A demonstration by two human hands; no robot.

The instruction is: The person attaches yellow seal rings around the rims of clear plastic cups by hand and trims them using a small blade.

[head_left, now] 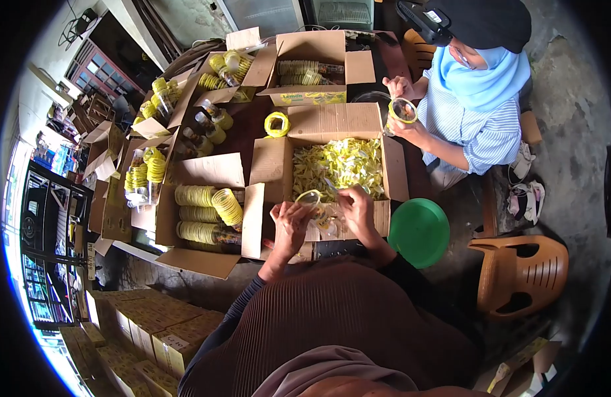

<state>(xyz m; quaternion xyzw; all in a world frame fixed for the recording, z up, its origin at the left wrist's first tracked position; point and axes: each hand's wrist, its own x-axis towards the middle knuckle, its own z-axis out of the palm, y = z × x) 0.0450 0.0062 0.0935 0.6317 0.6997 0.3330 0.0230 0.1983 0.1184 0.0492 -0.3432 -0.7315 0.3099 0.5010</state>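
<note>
My left hand (292, 221) is closed on a clear plastic cup (309, 198) with a yellow rim, over the near left corner of an open cardboard box (272, 162). That box holds a heap of small yellow packets (338, 165). Over the near right part of the heap, my right hand (356, 204) has its fingers pinched together; what they hold, if anything, is too small to make out. Between my hands, at the box's near edge, lies clear plastic (327, 220). A roll of yellow rims (276, 124) sits behind the box's left flap.
Cartons of stacked yellow-rimmed cups (196, 214) stand left and behind. A co-worker (474, 99) at the right holds another cup (403, 110). A green basin (418, 233) and an orange chair (522, 274) are to my right. Closed cartons (147, 324) stand at lower left.
</note>
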